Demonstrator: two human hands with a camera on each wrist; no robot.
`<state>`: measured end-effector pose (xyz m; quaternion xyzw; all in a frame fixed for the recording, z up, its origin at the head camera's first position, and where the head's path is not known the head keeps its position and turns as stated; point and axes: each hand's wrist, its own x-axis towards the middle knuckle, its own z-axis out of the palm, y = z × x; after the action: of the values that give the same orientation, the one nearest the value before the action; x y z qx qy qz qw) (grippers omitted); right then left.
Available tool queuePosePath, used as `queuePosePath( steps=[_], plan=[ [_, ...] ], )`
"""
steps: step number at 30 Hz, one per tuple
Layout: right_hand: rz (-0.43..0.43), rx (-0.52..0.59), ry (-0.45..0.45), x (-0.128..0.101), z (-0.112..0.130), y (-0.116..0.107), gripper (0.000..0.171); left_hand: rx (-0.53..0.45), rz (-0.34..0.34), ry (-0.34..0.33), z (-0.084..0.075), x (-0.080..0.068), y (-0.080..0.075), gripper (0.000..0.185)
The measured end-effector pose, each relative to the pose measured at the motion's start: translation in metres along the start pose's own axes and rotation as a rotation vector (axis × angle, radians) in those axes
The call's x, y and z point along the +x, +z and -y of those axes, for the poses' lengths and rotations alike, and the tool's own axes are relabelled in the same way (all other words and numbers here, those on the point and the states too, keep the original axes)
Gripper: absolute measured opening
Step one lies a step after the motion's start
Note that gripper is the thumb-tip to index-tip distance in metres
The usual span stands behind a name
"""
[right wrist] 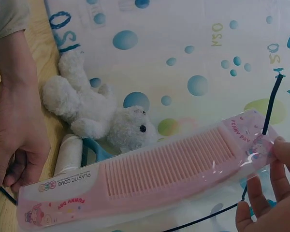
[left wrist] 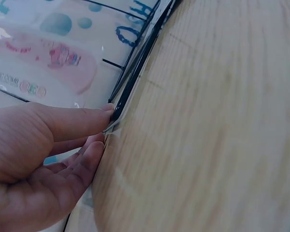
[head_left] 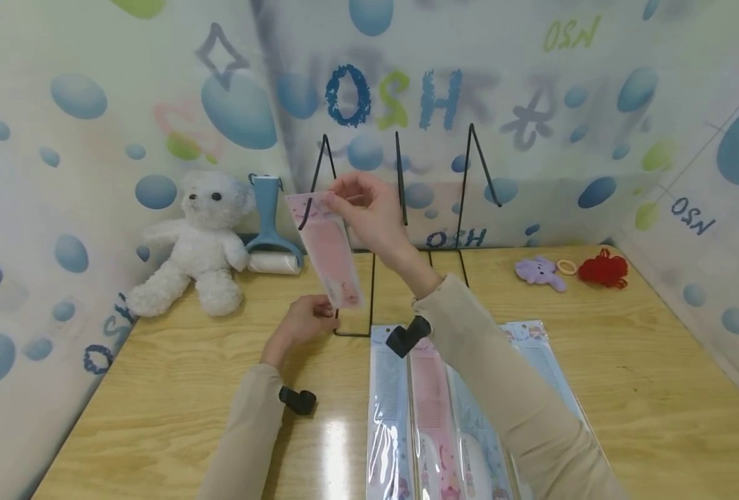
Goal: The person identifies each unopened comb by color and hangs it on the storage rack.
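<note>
My right hand (head_left: 369,212) pinches the top edge of a pink plastic comb in a clear package (head_left: 330,257). The tip of the left hook of a black wire rack (head_left: 352,335) passes through the package's header, as the right wrist view shows. Downward from the hook hangs the comb, slightly tilted. At the rack's base, my left hand (head_left: 302,323) pinches the front left corner of the wire between thumb and fingers, just below the comb's lower end. In the left wrist view the thumb (left wrist: 82,120) presses on the black wire (left wrist: 135,77).
Several packaged blue and pink combs (head_left: 430,389) lie on the table under my right forearm. A white teddy bear (head_left: 203,243) and a blue lint roller (head_left: 268,208) stand at the back left. A purple plush toy (head_left: 540,271), a yellow ring (head_left: 566,267) and a red yarn item (head_left: 603,268) lie back right.
</note>
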<state>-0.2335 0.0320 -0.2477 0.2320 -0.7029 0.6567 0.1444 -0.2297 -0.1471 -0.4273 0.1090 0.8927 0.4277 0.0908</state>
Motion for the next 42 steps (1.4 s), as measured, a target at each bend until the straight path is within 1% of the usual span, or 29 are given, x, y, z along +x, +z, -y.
queuePosePath(
  steps=[4, 10, 12, 17, 20, 29, 32, 37, 42],
  plan=[
    [-0.018, -0.02, 0.006, 0.003, -0.003, 0.002, 0.009, -0.007, -0.003, -0.016, -0.001, 0.0, 0.0, 0.031],
    [-0.042, -0.048, -0.001, 0.009, -0.007, 0.002, 0.009, -0.013, -0.007, -0.04, -0.003, -0.001, -0.001, 0.024],
    [-0.051, -0.052, 0.009, 0.011, -0.007, 0.001, 0.009, -0.017, -0.005, -0.043, -0.003, -0.002, -0.001, 0.025],
    [-0.065, -0.052, 0.035, 0.015, -0.008, 0.001, 0.009, -0.034, -0.007, -0.04, -0.002, -0.001, -0.001, 0.039],
    [-0.08, -0.067, 0.046, 0.016, -0.008, 0.003, 0.008, -0.041, -0.01, -0.033, -0.001, -0.001, 0.0, 0.044],
    [-0.127, -0.112, 0.057, 0.02, -0.01, 0.006, 0.01, -0.058, -0.008, -0.05, -0.001, 0.0, 0.0, 0.048],
    [-0.13, -0.112, 0.074, 0.021, -0.011, 0.006, 0.011, -0.049, -0.007, -0.051, -0.001, 0.0, 0.0, 0.047],
    [-0.138, -0.14, 0.13, 0.021, -0.013, 0.007, 0.013, -0.044, -0.013, -0.04, 0.002, 0.001, 0.001, 0.045],
    [-0.124, -0.155, 0.14, 0.021, -0.014, 0.006, 0.014, -0.051, -0.021, -0.034, 0.002, 0.002, 0.001, 0.045]
  ],
)
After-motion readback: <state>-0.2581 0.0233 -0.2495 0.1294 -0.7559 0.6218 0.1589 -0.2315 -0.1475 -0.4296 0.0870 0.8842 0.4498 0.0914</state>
